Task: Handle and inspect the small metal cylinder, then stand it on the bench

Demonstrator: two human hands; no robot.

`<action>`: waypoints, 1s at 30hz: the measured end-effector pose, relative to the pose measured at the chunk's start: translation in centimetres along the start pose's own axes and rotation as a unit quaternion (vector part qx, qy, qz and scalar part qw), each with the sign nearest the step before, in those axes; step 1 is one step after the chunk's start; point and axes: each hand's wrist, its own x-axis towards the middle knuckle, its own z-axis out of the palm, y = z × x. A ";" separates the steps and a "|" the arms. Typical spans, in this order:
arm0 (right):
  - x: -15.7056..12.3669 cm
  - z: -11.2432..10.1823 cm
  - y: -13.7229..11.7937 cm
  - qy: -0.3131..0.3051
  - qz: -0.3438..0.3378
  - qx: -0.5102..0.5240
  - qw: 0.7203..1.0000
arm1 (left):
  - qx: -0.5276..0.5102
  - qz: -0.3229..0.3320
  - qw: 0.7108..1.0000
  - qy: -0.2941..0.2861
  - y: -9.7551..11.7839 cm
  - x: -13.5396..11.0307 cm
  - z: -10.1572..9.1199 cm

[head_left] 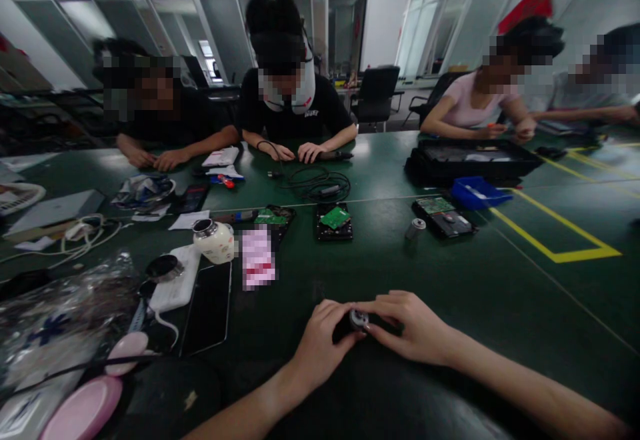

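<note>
My left hand (323, 340) and my right hand (413, 323) meet low in the middle of the view, just over the table's near edge. Between their fingertips they pinch a small round grey metal part (359, 320) with a dark face; its exact kind is unclear. Thumbs hold it from below, and the forefingers from above. Farther off, to the right, a small silver cylinder (418, 227) stands upright beside a hard drive (445, 217). Another opened drive (334, 223) with a green circuit board on it lies straight ahead.
On the left are a phone (207, 310), a cream jar (214, 240), clear plastic wrapping (75, 313) and a pink case (83, 410). A coiled black cable (320, 183), a blue tray (480, 193) and a black bin (473, 160) lie farther back. Several people sit opposite.
</note>
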 end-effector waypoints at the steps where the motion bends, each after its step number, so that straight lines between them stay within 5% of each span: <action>1: -0.1 -0.1 0.0 -0.011 -0.004 0.000 1.000 | -0.001 0.001 1.000 0.000 0.0 0.0 0.0; 8: -0.2 -0.9 0.4 0.036 0.029 -0.017 0.999 | 0.000 -0.001 1.000 -0.007 0.2 0.1 -0.1; 14: 0.4 0.1 0.8 0.016 -0.015 -0.067 0.998 | 0.003 -0.002 1.000 -0.004 0.3 0.2 -0.3; 20: 0.6 0.4 1.4 0.074 -0.038 -0.062 0.995 | 0.000 -0.008 1.000 -0.005 0.4 0.1 -0.3; 25: -0.7 -1.3 3.8 0.153 0.040 -0.062 0.986 | 0.001 -0.017 1.000 -0.014 0.4 0.0 -0.3; 30: -3.0 0.1 7.8 0.106 0.115 -0.086 0.984 | 0.000 -0.026 0.999 -0.019 0.5 0.0 -0.3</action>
